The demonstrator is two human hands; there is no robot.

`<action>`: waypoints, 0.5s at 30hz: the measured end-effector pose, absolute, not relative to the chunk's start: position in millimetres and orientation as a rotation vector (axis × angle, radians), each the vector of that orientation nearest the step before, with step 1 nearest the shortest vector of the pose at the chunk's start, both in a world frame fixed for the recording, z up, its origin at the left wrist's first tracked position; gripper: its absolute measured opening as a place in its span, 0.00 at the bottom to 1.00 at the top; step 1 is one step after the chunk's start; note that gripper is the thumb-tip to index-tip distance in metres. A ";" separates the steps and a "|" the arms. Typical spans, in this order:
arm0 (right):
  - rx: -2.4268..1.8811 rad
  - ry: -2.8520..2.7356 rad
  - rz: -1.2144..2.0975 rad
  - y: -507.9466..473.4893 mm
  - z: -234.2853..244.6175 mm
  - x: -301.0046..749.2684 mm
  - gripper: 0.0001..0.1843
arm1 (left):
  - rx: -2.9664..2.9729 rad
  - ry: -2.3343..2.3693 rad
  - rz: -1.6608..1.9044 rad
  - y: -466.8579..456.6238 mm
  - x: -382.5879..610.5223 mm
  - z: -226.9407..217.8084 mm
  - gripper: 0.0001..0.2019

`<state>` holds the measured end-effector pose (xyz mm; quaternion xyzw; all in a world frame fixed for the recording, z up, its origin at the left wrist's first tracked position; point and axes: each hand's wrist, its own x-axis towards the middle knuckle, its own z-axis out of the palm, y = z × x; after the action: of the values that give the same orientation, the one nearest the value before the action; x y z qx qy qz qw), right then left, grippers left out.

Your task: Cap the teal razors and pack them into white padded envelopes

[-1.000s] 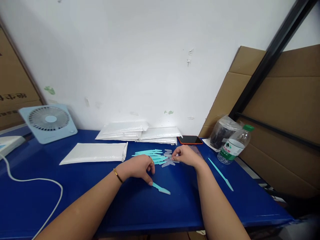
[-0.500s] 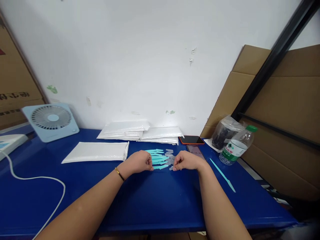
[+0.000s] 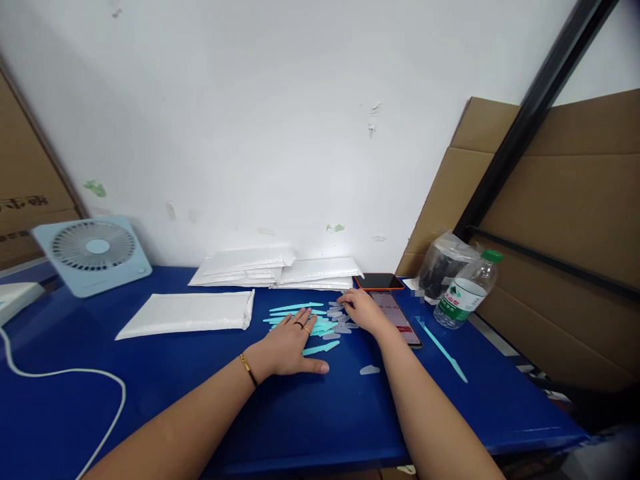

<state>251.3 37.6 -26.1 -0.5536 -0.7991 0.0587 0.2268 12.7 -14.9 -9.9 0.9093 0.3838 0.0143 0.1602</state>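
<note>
Several turquoise eyebrow razors (image 3: 296, 307) lie side by side on the blue table. My left hand (image 3: 293, 342) rests flat over them, its fingers spread and thumb stretched out, hiding part of the pile. Just right of the razors is a cluster of small translucent blade caps (image 3: 343, 328). At the far end of this cluster is my right hand (image 3: 361, 309), its fingers bent and fingertips together; whether a cap is between them is hidden. A single loose cap (image 3: 370, 370) sits nearer the front. One more turquoise razor (image 3: 444, 352) lies apart, to the right of my right forearm.
White packets (image 3: 240, 263) are stacked by the wall, and another white packet (image 3: 187, 313) lies left. Two phones, one with a lit screen (image 3: 400, 317), are beside my right hand. A water bottle (image 3: 463, 297) stands right; a blue fan (image 3: 95, 250) and white cable (image 3: 120, 393) are left.
My left hand has opened from a pinch and flattened onto the razors. My right hand has moved to the far end of the caps, uncovering the phone. A loose cap now shows nearer the front.
</note>
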 end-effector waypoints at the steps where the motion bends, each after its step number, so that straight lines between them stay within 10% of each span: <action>1: -1.530 -2.212 0.154 38.5 -27.6 251.0 0.16 | 2.589 1.071 0.040 -18.9 12.8 -6.5 0.51; 15: -1.516 -2.054 0.330 47.8 -34.3 240.4 0.10 | 2.553 1.351 0.108 13.1 0.7 -19.3 0.44</action>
<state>240.4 47.8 -34.3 -0.5655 -0.7661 0.1229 0.2798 0.7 13.1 -19.3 0.8763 0.4638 0.0370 0.1254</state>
